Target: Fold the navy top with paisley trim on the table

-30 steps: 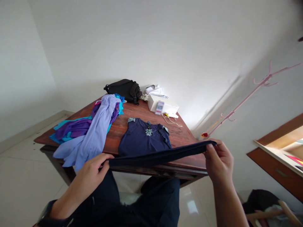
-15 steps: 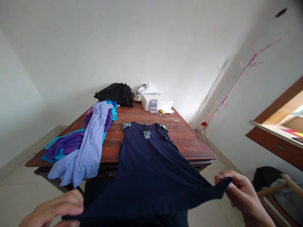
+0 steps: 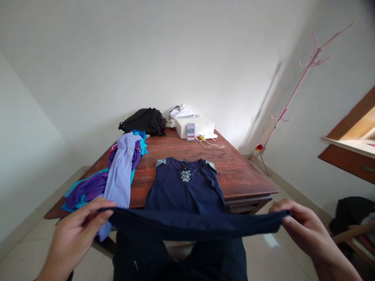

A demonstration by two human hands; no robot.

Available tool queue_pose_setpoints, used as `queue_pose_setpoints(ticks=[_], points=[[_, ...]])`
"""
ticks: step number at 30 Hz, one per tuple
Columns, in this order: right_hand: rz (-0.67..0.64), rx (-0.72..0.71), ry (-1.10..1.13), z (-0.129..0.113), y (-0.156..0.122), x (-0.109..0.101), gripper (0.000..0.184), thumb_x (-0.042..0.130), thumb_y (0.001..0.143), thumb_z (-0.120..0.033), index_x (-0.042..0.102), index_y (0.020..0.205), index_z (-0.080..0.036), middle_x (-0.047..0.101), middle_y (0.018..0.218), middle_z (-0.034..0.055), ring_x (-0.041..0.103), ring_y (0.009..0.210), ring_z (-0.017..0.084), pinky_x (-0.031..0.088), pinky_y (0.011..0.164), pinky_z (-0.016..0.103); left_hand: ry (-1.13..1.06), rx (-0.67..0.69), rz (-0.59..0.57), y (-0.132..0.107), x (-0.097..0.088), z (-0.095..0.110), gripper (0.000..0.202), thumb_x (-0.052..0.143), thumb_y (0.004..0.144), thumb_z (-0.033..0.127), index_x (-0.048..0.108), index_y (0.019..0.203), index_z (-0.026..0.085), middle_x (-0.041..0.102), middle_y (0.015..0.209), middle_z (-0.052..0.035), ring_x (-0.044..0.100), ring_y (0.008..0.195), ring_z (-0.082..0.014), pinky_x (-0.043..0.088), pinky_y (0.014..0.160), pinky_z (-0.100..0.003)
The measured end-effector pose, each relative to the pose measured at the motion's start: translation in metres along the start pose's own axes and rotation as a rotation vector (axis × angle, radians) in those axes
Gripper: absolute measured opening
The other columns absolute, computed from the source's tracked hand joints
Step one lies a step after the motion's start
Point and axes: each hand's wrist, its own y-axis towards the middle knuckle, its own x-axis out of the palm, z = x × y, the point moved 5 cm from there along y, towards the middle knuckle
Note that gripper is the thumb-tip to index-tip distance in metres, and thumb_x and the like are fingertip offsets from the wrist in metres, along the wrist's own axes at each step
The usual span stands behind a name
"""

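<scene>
Dress (image 3: 187,195) hem between both hands' fingers (image 3: 102,205)

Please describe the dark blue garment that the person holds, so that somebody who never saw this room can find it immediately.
Start at the wooden table in the middle of the room. The navy garment lies flat near its front edge, neckline towards the wall, its hem stretched between the left hand and the right hand. Unlike the purple and teal clothes pile beside it, it is plain dark blue with a pale ornament at the collar.
</scene>
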Motion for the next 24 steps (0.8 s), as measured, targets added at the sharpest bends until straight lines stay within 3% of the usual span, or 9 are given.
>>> queue_pose_setpoints(ticks=[4, 12, 15, 19, 24], points=[[0.010, 0.176, -0.014, 0.016, 0.047, 0.022, 0.033, 0.079, 0.075, -0.049, 0.070, 0.085, -0.019, 0.067, 0.070, 0.0053, 0.062, 0.060, 0.018, 0.054, 0.056, 0.030, -0.184, -0.122, 0.010, 0.068, 0.037, 0.001, 0.044, 0.067, 0.081, 0.060, 0.073, 0.099, 0.021, 0.076, 0.093, -0.0050, 0.070, 0.082, -0.0247, 0.058, 0.070, -0.032], [0.027, 0.242, -0.004, 0.056, 0.142, 0.057, 0.045, 0.080, 0.071, -0.056, 0.068, 0.088, -0.017, 0.071, 0.076, 0.0038, 0.065, 0.065, 0.015, 0.053, 0.054, 0.024, -0.248, -0.060, -0.107, 0.164, 0.114, -0.027, 0.039, 0.065, 0.084, 0.054, 0.074, 0.099, 0.018, 0.075, 0.101, -0.0057, 0.066, 0.101, -0.0269, 0.049, 0.096, -0.034], [0.034, 0.269, -0.033, 0.074, 0.169, 0.061, 0.046, 0.079, 0.070, -0.057, 0.067, 0.089, -0.017, 0.070, 0.075, 0.0035, 0.065, 0.063, 0.015, 0.053, 0.053, 0.024, -0.348, -0.140, -0.157, 0.188, 0.137, -0.038, 0.041, 0.068, 0.079, 0.054, 0.072, 0.098, 0.018, 0.074, 0.102, -0.0063, 0.065, 0.100, -0.0269, 0.051, 0.089, -0.033], [0.064, 0.325, -0.058, 0.095, 0.200, 0.061, 0.043, 0.081, 0.068, -0.054, 0.065, 0.083, -0.017, 0.067, 0.070, 0.0014, 0.062, 0.059, 0.013, 0.052, 0.051, 0.023, -0.460, -0.330, -0.284, 0.210, 0.168, -0.060, 0.052, 0.069, 0.076, 0.060, 0.067, 0.105, 0.016, 0.073, 0.092, -0.0072, 0.067, 0.081, -0.0231, 0.055, 0.067, -0.031], [0.014, 0.441, -0.134, 0.130, 0.230, 0.069, 0.038, 0.082, 0.066, -0.048, 0.063, 0.073, -0.016, 0.063, 0.061, -0.0006, 0.060, 0.053, 0.011, 0.050, 0.048, 0.021, -0.455, -0.406, -0.459, 0.227, 0.206, -0.086, 0.051, 0.072, 0.073, 0.058, 0.068, 0.097, 0.014, 0.072, 0.083, -0.0076, 0.067, 0.069, -0.0213, 0.055, 0.057, -0.030]])
